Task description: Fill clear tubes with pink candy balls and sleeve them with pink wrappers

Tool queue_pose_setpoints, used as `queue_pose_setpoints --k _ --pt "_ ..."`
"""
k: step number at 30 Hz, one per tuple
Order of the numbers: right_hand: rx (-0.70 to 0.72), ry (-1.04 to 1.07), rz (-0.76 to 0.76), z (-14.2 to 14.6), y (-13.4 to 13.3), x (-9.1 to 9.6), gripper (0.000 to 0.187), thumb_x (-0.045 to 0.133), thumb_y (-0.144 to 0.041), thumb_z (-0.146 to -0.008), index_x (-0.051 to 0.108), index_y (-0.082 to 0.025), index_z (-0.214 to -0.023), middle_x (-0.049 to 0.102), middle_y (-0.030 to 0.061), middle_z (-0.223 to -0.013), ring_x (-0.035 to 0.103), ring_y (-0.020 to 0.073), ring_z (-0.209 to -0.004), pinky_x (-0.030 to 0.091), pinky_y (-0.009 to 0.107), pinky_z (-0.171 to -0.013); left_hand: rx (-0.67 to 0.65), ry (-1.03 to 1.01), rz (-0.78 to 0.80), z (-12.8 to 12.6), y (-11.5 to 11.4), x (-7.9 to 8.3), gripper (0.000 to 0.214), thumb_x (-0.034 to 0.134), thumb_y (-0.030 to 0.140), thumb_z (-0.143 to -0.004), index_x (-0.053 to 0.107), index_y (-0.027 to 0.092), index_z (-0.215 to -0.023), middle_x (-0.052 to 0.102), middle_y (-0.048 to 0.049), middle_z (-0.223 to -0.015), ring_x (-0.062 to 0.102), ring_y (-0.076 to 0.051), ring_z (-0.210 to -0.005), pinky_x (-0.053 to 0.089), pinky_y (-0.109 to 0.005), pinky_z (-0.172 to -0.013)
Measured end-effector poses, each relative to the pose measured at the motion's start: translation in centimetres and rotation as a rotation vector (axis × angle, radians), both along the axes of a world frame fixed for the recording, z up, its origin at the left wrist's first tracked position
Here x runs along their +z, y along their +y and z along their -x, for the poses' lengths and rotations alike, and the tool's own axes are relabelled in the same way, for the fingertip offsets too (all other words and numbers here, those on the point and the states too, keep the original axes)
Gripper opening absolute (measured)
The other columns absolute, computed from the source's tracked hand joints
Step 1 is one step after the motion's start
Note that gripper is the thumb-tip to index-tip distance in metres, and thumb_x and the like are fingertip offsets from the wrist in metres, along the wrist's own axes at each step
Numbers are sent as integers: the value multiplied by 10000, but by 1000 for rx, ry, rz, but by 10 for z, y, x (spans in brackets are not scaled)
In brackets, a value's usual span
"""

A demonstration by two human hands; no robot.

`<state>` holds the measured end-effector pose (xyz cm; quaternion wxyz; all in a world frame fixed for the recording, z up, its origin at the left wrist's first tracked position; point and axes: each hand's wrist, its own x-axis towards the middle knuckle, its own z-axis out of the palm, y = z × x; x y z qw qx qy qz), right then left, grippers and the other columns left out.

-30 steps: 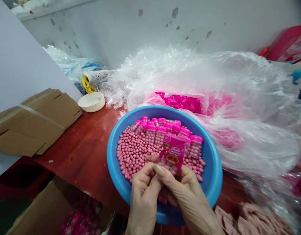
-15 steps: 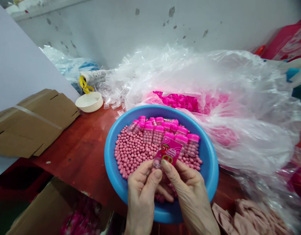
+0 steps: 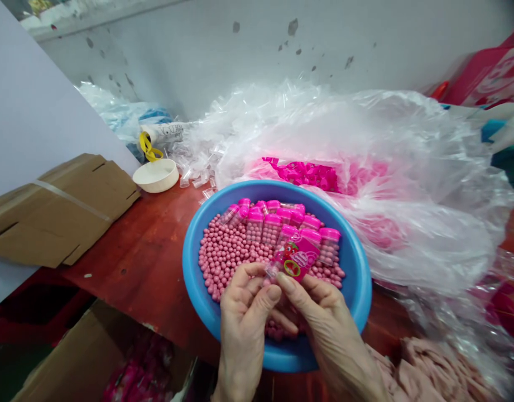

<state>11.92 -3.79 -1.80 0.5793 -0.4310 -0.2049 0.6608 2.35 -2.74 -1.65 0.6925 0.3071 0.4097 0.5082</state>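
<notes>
Both my hands meet over a blue plastic basin (image 3: 190, 273), holding a small clear tube with a pink printed label (image 3: 294, 258) tilted between them. My left hand (image 3: 243, 318) pinches the tube's lower end, and my right hand (image 3: 323, 318) grips it from below with thumb and fingers. Pink round candies (image 3: 223, 262) fill the basin. Several clear tubes with pink caps (image 3: 263, 226) lie in a cluster on the candies, just beyond the held tube. My fingers hide the tube's lower end.
The basin stands on a red wooden tabletop (image 3: 131, 262). A large clear plastic bag (image 3: 386, 151) holds pink pieces (image 3: 304, 174) behind it. Loose clear tubes (image 3: 198, 164), a white round dish (image 3: 155, 175) and flattened cardboard (image 3: 59, 218) lie at the left. Beige cloth (image 3: 424, 368) lies at lower right.
The labelled tube has rotated in my fingers, its top leaning further right. My hands stay together over the basin, and the view has shifted slightly.
</notes>
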Motion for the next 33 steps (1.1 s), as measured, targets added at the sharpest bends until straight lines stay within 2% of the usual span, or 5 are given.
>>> queue_pose_setpoints --k 7,14,19,24,33 --pt "26 -147 -81 -1 -8 -1 186 753 -346 -747 686 -210 -854 658 -27 -725 577 92 -636 499 210 -653 27 -54 53 0 1 3 232 719 270 -776 519 206 -872 679 41 -619 664 -131 -542 512 -196 -508" --pt "100 -647 -72 -24 -21 -4 287 659 -499 -778 696 -231 -870 680 14 -847 595 182 -792 494 288 -753 154 486 -284 22 7 12 303 592 454 -851 732 185 -835 714 -43 -900 632 -154 -900 477 -202 -817" --pt "203 -536 -95 -20 -27 -7 415 622 -517 -805 657 -274 -1139 681 26 -1012 604 190 -930 486 292 -827 -300 221 26 14 17 20 398 702 479 -745 729 136 -946 578 14 -554 455 -72 -430 362 -162 -382" --pt "210 -214 -116 -5 -20 -1 239 633 -418 -838 641 -194 -920 625 -7 -788 583 113 -702 483 228 -667 -134 0 152 -2 18 19 380 586 456 -844 703 109 -946 655 -40 -653 404 -58 -380 279 -162 -307" --pt "34 -372 -135 5 -21 -15 268 556 -439 -882 583 -190 -785 589 -20 -638 552 110 -573 442 214 -554 -19 -62 258 -15 8 15 371 674 457 -766 688 95 -845 657 -41 -631 371 -29 -390 214 -140 -341"
